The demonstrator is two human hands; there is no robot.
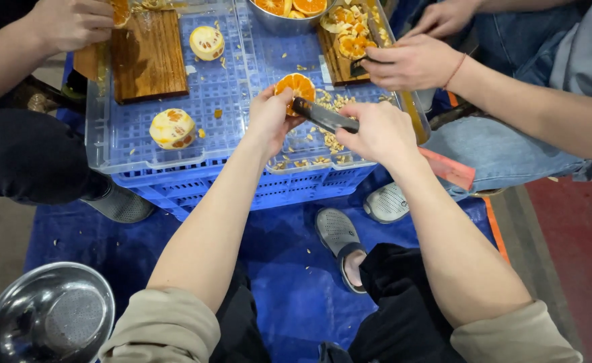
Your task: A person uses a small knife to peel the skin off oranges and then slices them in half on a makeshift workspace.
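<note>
While the left hand [269, 117] pinches a halved orange [295, 86] between thumb and fingers, cut face turned up toward the camera, the right hand [380, 132] is wrapped around the dark handle of a knife [323, 115] whose end lies against the lower edge of the fruit. Both grips are closed: the left on the orange half, the right on the knife. The fruit is held just above a clear plastic tray [101, 144] that sits on top of an upturned blue crate [242, 191]. Scattered seeds and scraps [326, 134] lie on the tray right beneath the hands.

On the tray's left part, two peeled whole oranges rest apart from each other, one near the front edge [172, 128] and one farther back [207, 42], just beside a wooden cutting board [148, 57]. A second person's hand [67, 23] rests at that board's far corner. At the far side, a metal bowl [286, 17] holds orange slices, and next to it another board [343, 50] carries more cut pieces; a third person's hand [410, 62], with a red string at the wrist, holds a dark tool over it.

Below, a blue tarp [289, 282] covers the floor, a grey clog [340, 235] shows between the knees, and a steel bowl [47, 316] stands at the lower left.
</note>
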